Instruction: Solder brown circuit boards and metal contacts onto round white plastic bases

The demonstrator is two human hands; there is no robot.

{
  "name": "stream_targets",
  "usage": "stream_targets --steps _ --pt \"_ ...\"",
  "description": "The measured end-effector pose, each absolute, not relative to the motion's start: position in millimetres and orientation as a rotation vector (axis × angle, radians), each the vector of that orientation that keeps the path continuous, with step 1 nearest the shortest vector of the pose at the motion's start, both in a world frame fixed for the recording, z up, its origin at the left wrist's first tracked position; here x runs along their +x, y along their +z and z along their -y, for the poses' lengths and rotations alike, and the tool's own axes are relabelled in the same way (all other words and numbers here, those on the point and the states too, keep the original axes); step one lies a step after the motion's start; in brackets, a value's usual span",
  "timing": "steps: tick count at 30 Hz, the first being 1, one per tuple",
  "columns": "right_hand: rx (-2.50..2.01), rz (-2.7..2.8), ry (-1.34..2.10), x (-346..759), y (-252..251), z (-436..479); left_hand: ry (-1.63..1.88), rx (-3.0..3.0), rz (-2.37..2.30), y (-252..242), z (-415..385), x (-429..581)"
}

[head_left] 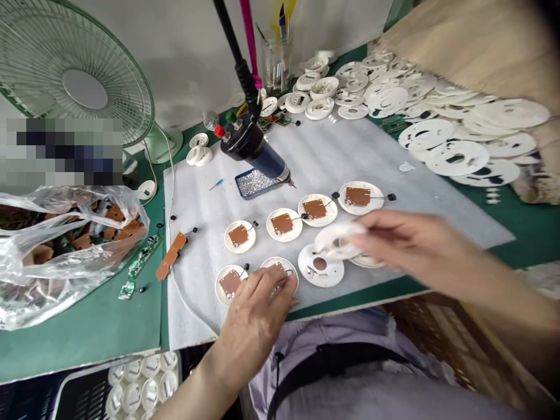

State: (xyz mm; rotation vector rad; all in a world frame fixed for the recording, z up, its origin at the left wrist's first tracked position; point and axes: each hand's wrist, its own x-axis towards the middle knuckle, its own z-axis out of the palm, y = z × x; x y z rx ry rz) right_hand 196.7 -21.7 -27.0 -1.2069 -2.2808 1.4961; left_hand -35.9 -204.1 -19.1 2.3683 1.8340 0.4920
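Above the pale mat [371, 157] on the green counter [52, 347], the right hand [406, 239] pinches a white disc [335, 240] between its fingers, blurred, over a second disc [324, 275] near the front edge. Just left of that, the left hand [262, 303] curls its fingers over a base [282, 264]; I cannot tell whether they grip. A driver [251, 146] hangs near a blue tray [251, 196] before the grey wall [184, 52]. Discs heap [459, 119] up at right; a fan [85, 88] and a clear bag [65, 280] fill the left.
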Motion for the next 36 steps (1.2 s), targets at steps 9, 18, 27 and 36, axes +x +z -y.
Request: stream_targets --steps 9,18,27,36 --pt "-0.896 2.479 1.609 118.8 -21.4 63.7 0.711 2.163 -2.143 -28.9 217.7 -46.8" --pt "-0.85 2.705 1.531 102.6 -17.0 56.4 0.777 2.142 -2.093 -41.6 215.1 -45.8" --pt "-0.482 2.901 0.49 114.4 -21.9 58.1 0.594 2.368 -2.171 -37.9 226.4 -33.4" --pt "-0.571 2.9 0.308 121.4 -19.9 83.5 0.742 2.376 -1.903 -28.9 212.5 -53.2"
